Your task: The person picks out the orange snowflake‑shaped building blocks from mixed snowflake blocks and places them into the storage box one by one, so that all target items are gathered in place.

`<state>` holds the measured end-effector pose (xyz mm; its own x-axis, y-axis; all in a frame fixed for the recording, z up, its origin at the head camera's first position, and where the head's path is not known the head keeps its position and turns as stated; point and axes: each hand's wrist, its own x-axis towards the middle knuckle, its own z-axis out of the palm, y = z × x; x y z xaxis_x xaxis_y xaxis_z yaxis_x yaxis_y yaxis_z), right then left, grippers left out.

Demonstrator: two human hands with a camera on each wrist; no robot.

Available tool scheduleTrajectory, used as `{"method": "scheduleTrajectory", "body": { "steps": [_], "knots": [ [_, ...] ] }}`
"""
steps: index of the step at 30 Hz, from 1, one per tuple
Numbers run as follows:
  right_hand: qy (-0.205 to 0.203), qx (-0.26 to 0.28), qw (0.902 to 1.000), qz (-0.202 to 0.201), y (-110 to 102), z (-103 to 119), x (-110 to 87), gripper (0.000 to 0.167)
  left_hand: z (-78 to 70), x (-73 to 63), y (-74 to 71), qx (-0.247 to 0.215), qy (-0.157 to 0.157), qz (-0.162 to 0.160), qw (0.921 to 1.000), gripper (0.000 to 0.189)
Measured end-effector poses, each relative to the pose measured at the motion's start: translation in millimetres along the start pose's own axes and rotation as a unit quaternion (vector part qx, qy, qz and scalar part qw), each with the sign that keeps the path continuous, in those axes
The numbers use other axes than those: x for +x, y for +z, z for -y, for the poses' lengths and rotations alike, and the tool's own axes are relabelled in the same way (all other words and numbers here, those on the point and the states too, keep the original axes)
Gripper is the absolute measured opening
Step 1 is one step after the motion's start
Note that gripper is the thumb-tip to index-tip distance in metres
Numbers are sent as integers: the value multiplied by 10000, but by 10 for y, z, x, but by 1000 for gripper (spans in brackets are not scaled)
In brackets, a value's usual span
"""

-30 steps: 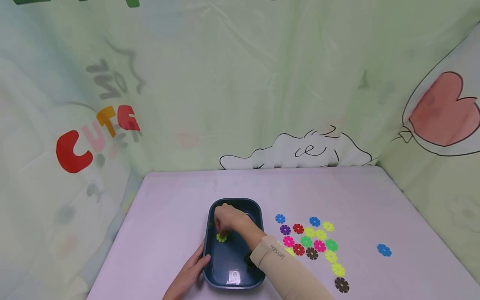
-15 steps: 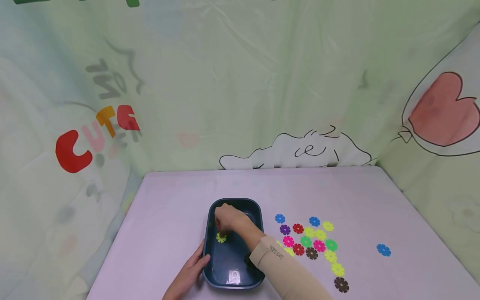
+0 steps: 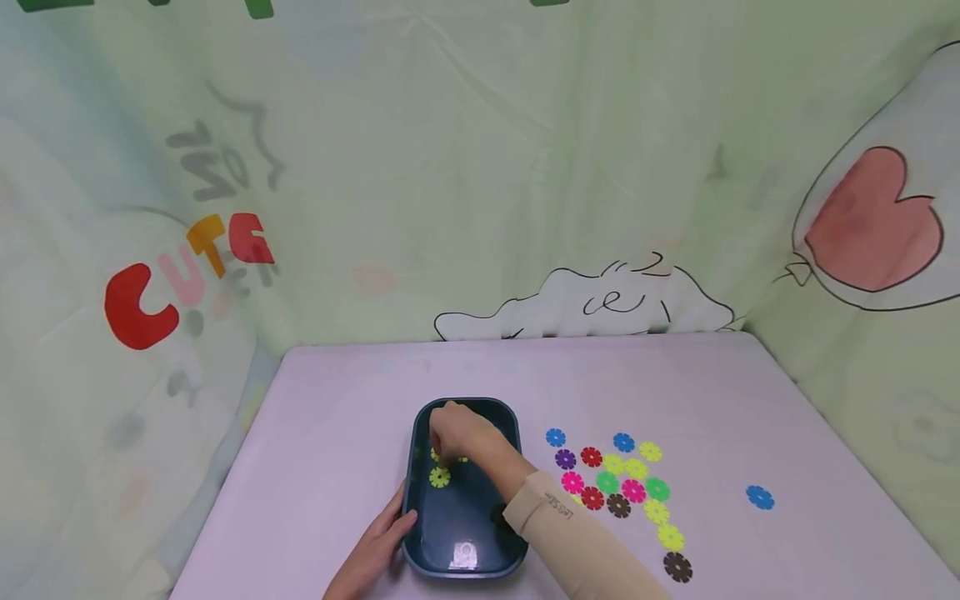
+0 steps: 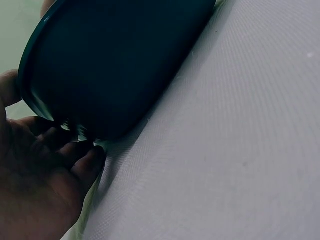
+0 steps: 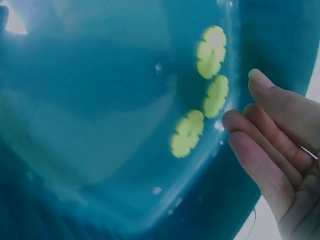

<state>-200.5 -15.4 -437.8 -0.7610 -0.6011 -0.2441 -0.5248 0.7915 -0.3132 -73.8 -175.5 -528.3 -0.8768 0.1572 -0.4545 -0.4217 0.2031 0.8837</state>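
My left hand (image 3: 377,537) grips the left side of a dark blue tray (image 3: 407,533), its thumb over the rim and the fingers along the outside wall. Inside the tray, my right hand (image 3: 459,432) hovers over the far left part, fingers bent downward. The right wrist view shows those fingers (image 5: 260,160) loosely bent and holding nothing. Beside them, three yellow snowflake discs (image 5: 187,134) lie on the tray floor near its wall. One yellow disc (image 3: 439,477) shows below my right hand in the head view; others there are partly covered.
Right of the tray, many notched discs lie loosely grouped on the pale table, among them a green disc (image 3: 607,482) and a brown disc (image 3: 678,567). A blue disc (image 3: 760,497) sits apart, farther right. My right sleeve covers part of a dark item (image 3: 498,515) in the tray.
The right fingers have moved slightly up and away from the yellow disc, and more yellow discs show around them. The head view has shifted slightly. The left hand stays on the tray.
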Motion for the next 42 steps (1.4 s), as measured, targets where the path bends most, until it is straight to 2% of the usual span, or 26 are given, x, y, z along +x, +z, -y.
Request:
{"method": "scheduleTrajectory", "body": {
  "steps": [5, 13, 25, 32, 42],
  "knots": [
    [45, 44, 9996, -274, -124, -63, -138, 16, 23, -3, 27, -62, -5, -77, 10000, 80],
    [205, 160, 9959, -870, -394, -322, -504, 19, 14, -41, 26, 53, 96, -200, 9997, 81],
    [1219, 473, 9863, -1010, -495, -839, -927, 13, -23, -51, 17, 33, -10, -121, 9999, 81],
    [1510, 763, 9793, -1109, -505, -1167, -1246, 14, -11, -53, 23, -36, 42, -79, 10000, 81],
    [1901, 691, 9727, -1136, -469, -1672, -1613, 15, -8, -63, 17, -94, 52, -61, 9999, 82]
  ]
}}
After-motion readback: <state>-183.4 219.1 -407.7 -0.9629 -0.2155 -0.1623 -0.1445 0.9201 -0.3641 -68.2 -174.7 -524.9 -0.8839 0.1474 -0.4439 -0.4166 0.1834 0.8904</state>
